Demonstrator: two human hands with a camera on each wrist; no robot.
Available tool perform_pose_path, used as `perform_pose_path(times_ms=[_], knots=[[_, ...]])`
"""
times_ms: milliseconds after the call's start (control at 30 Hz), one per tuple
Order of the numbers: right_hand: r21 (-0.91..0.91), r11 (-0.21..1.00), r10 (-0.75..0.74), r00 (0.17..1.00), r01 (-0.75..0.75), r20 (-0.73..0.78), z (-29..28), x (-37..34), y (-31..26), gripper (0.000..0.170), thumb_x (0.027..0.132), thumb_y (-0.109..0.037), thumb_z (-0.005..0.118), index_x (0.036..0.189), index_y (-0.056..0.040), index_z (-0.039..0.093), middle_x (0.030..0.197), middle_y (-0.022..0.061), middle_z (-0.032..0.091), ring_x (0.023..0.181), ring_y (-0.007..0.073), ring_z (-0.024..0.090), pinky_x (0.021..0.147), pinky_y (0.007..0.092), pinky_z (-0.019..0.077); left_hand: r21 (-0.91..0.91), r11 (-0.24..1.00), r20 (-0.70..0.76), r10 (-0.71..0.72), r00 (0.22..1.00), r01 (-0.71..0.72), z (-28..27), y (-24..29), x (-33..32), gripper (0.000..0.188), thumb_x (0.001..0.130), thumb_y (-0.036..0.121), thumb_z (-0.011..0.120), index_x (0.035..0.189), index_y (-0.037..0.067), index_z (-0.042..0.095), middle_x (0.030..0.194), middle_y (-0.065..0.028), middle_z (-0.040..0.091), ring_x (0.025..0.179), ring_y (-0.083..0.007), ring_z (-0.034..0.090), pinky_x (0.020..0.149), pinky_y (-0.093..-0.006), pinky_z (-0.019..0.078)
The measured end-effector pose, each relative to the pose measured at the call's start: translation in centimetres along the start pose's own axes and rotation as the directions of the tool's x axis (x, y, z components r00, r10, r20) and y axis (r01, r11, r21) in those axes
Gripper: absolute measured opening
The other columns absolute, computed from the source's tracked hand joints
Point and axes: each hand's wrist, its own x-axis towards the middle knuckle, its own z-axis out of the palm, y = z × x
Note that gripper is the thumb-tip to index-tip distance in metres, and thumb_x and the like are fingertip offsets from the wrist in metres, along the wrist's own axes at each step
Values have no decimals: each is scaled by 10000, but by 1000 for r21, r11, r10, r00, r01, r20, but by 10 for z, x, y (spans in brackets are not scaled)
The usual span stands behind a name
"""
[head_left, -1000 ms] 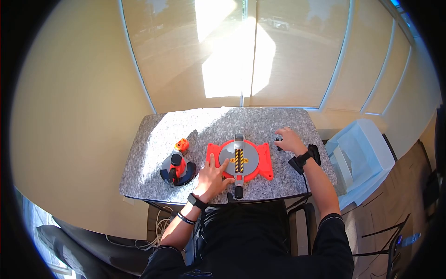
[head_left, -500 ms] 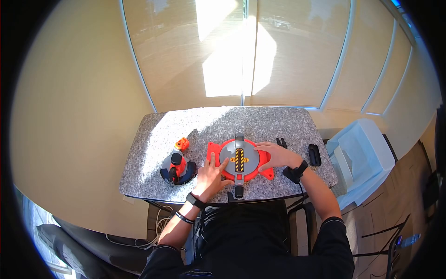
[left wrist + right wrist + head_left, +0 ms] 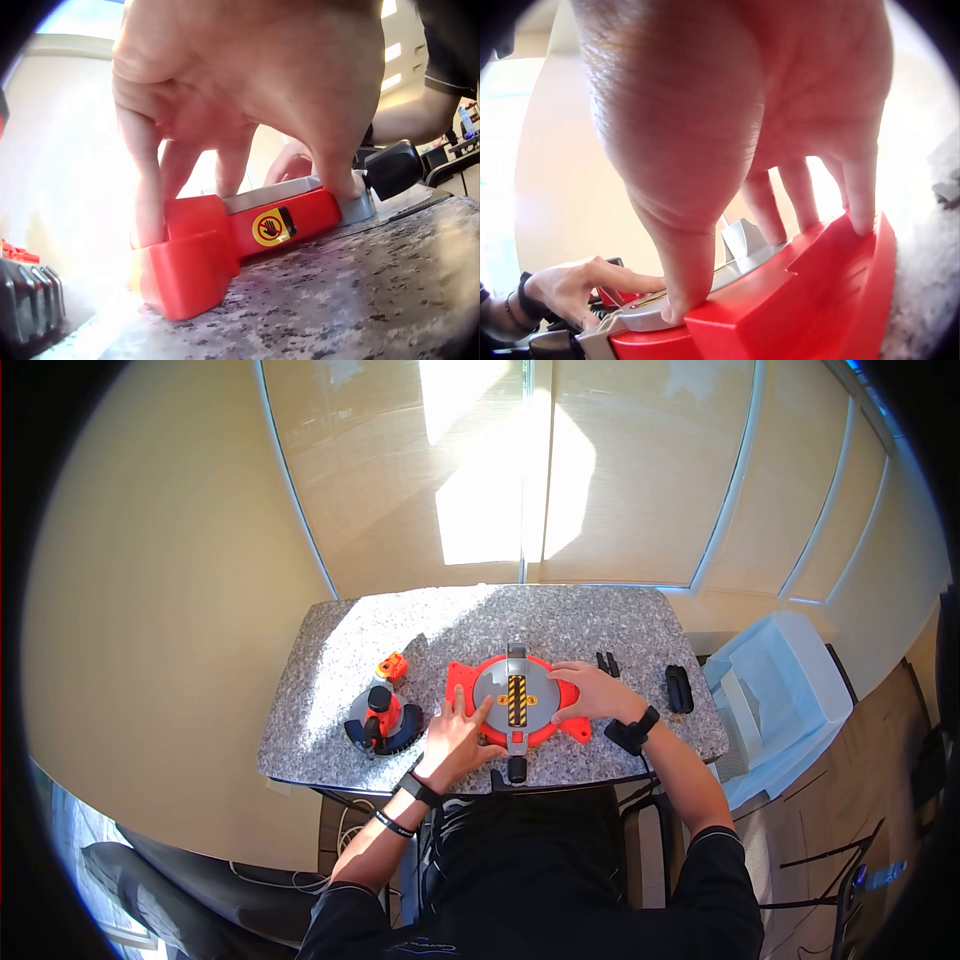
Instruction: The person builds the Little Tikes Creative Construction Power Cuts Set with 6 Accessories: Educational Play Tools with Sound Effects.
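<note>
Saw unit left, black case right; left hand, right hand on red base, fingers spread.

Black sleeves, black wrist straps

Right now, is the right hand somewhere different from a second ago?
Yes: against the table, the right hand has moved left, from the black sticks to the red base.
</note>
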Motion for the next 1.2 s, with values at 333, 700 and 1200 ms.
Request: perform_pose_path(times_ms=[333, 700, 1200], knots=[[-54, 998, 36, 999, -34, 35, 1, 1, 0, 859, 723, -411, 855, 1396, 30, 555, 1511, 207, 499, 1383, 377, 474, 1174, 431, 385, 16, 998, 2, -56, 998, 56, 10, 3, 0, 1168, 657, 741, 780, 1538, 63, 422, 1511, -373, 394, 1284, -455, 526, 899, -477, 567], [-95, 994, 59, 993, -49, 106, -2, 2, -6, 899, 757, -396, 826, 1462, 46, 484, 1568, 180, 450, 1408, 407, 427, 1183, 441, 377, 7, 998, -2, -57, 998, 57, 10, 4, 0, 1191, 659, 727, 793, 1544, 34, 401, 1497, -398, 385, 1298, -475, 514, 910, -476, 567], [-151, 984, 118, 975, -91, 186, -5, 4, -9, 941, 805, -409, 796, 1539, 20, 393, 1617, 166, 388, 1443, 400, 385, 1202, 437, 354, 11, 998, 25, -63, 998, 63, 10, 6, 1, 1182, 659, 747, 784, 1519, 23, 415, 1494, -420, 369, 1287, -489, 519, 887, -468, 573]])
